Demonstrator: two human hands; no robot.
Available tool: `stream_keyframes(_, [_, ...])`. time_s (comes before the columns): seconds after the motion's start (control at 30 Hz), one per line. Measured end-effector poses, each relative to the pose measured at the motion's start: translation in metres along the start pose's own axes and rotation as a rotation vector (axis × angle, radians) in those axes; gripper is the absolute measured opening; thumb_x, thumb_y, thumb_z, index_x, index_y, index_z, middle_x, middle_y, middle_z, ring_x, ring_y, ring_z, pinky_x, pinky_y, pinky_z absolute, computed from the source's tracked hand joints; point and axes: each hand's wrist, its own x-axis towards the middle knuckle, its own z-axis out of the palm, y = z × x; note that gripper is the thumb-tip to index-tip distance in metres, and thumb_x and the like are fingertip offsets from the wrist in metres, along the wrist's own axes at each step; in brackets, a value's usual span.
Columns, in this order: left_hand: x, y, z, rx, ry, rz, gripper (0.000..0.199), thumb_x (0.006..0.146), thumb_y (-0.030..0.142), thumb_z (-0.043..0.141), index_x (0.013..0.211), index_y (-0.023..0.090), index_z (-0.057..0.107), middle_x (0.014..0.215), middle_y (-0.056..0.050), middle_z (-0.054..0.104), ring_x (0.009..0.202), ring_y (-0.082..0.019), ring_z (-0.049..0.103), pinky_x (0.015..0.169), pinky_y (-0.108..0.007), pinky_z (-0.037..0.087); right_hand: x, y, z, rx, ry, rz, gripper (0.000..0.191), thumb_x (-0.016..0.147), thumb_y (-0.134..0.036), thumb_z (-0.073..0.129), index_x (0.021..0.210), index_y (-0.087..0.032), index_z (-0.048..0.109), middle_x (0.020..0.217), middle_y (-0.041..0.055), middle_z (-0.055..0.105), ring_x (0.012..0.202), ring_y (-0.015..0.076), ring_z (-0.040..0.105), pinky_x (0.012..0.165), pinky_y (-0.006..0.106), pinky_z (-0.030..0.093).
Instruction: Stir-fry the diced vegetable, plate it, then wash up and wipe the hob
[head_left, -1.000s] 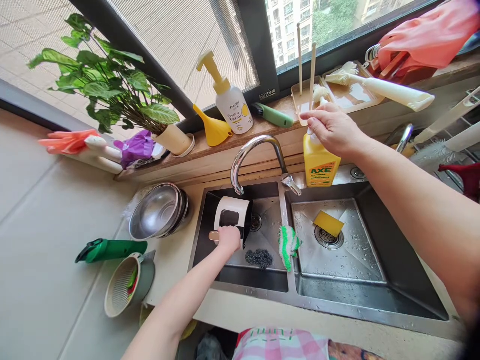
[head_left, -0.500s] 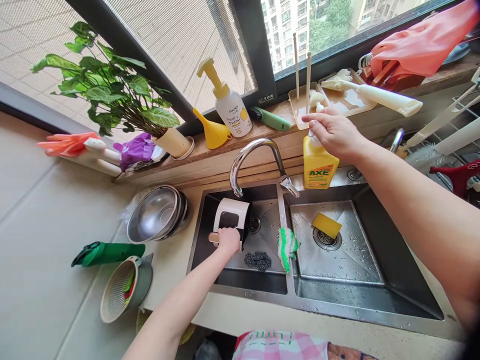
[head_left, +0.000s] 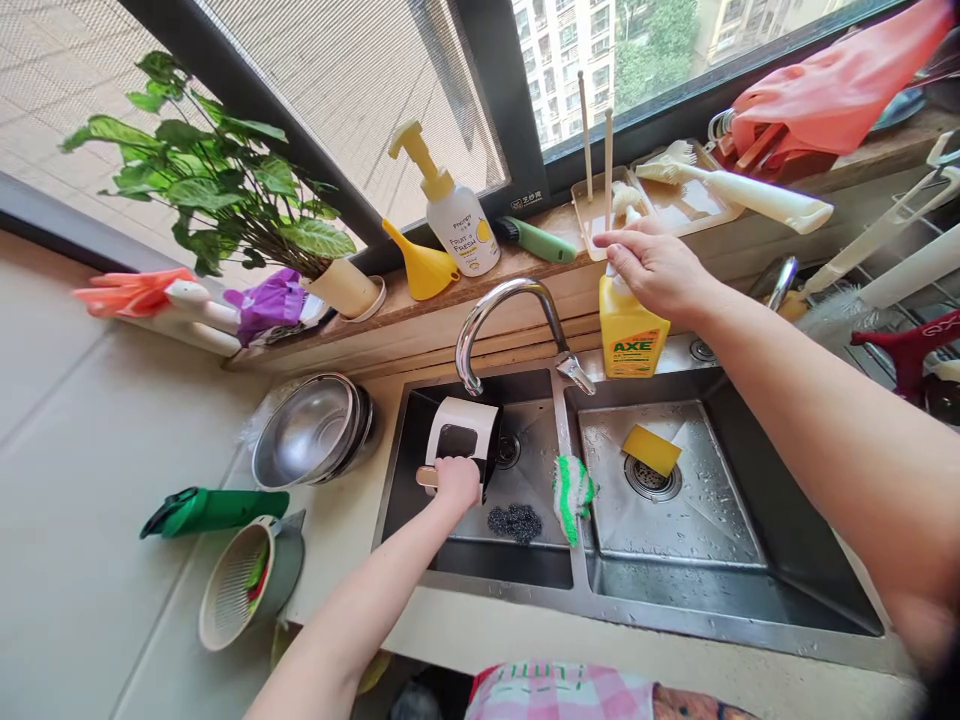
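My left hand [head_left: 456,482] is closed round the handle of a white and black air fryer basket [head_left: 450,412], which lies tilted in the left sink basin. At the back of the sink, my right hand [head_left: 654,262] grips the top of a yellow dish soap bottle [head_left: 634,335] marked AXE, covering its cap or pump. A dark scouring pad [head_left: 515,523] rests on the left basin floor. Over the divider hangs a green and white striped cloth [head_left: 573,498]. In the right basin a yellow sponge [head_left: 652,450] partly covers the drain.
The chrome tap [head_left: 501,296] arches over the left basin. Stacked metal bowls [head_left: 306,432], a green peeler-like tool [head_left: 217,512] and a colander [head_left: 247,590] stand at left. On the sill are a potted plant [head_left: 225,190], pump bottle [head_left: 463,225], yellow funnel [head_left: 421,268] and brushes [head_left: 739,195].
The view has shifted very slightly. Both hands keep the same grips, and neither the basket nor the bottle has visibly moved.
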Motion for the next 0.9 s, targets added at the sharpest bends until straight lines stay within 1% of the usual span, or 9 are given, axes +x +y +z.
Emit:
stream_keyframes(0.2, [0.0000,-0.0002,0.0013,0.009,0.007,0.002,0.028,0.086,0.037,0.059,0.101,0.013,0.063,0.104,-0.008,0.066,0.100,-0.022,0.059,0.091,-0.042,0.042,0.0005,0.0037,0.0035,0.055,0.019,-0.041,0.037,0.094,-0.040,0.039,0.108,-0.019,0.065,0.105,0.0102,0.060,0.106,0.0250,0.055,0.099,0.044,0.041])
stream_keyframes(0.47, [-0.0027,0.0017,-0.0018,0.020,0.002,0.012,0.027,0.085,0.035,0.059,0.101,0.013,0.064,0.103,-0.008,0.066,0.100,-0.022,0.059,0.090,-0.042,0.042,-0.0008,0.0063,0.0031,0.067,0.042,-0.044,0.038,0.093,-0.043,0.039,0.108,-0.020,0.066,0.102,0.0088,0.060,0.108,0.0268,0.056,0.099,0.048,0.041])
stream_keyframes(0.8, [-0.0012,0.0049,-0.0037,0.019,0.002,0.036,0.031,0.084,0.037,0.061,0.101,0.012,0.064,0.104,-0.010,0.067,0.101,-0.024,0.060,0.090,-0.044,0.042,0.0000,0.0064,0.0029,0.054,0.033,-0.052,0.039,0.094,-0.044,0.038,0.109,-0.022,0.066,0.104,0.0090,0.061,0.110,0.0272,0.055,0.100,0.047,0.041])
stream_keyframes(0.9, [-0.0013,0.0059,-0.0048,0.025,0.003,0.035,0.030,0.085,0.037,0.060,0.101,0.013,0.064,0.104,-0.009,0.067,0.101,-0.023,0.060,0.091,-0.044,0.042,0.0003,0.0053,0.0036,0.060,0.032,-0.047,0.038,0.093,-0.043,0.039,0.109,-0.022,0.066,0.104,0.0089,0.061,0.110,0.0273,0.055,0.101,0.048,0.041])
